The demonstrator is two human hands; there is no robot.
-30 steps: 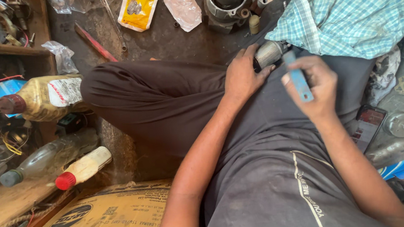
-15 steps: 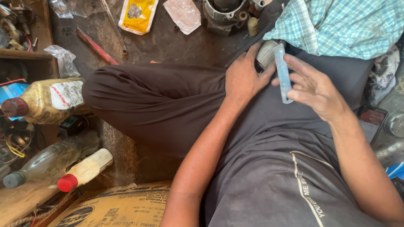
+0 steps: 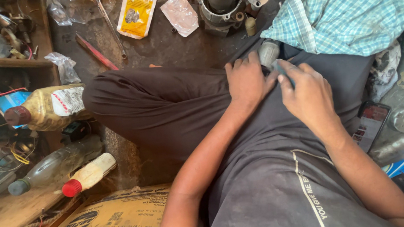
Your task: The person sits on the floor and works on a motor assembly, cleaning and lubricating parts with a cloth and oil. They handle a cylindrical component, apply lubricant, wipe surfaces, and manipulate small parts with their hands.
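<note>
My left hand [image 3: 246, 81] rests on my lap and presses a small grey metal cylinder [image 3: 269, 52] against my dark trousers. My right hand [image 3: 310, 94] is closed around a thin blue-grey tool [image 3: 281, 68], only its tip showing between the fingers, and that tip meets the cylinder. Both hands touch each other over my crossed legs. Most of the tool is hidden inside the right hand.
A checked blue cloth [image 3: 350, 5] lies at upper right. A motor housing with a rotor [image 3: 222, 1] stands on the floor ahead. A yellow packet [image 3: 137, 9], a red-handled tool [image 3: 96, 52], bottles [image 3: 44, 109] on the left, a phone [image 3: 370, 123] at right, cardboard [image 3: 103, 221] below.
My right hand has turned and closed over the blue-grey tool, which earlier stood out above the fingers. It has moved down against the cylinder and my left hand.
</note>
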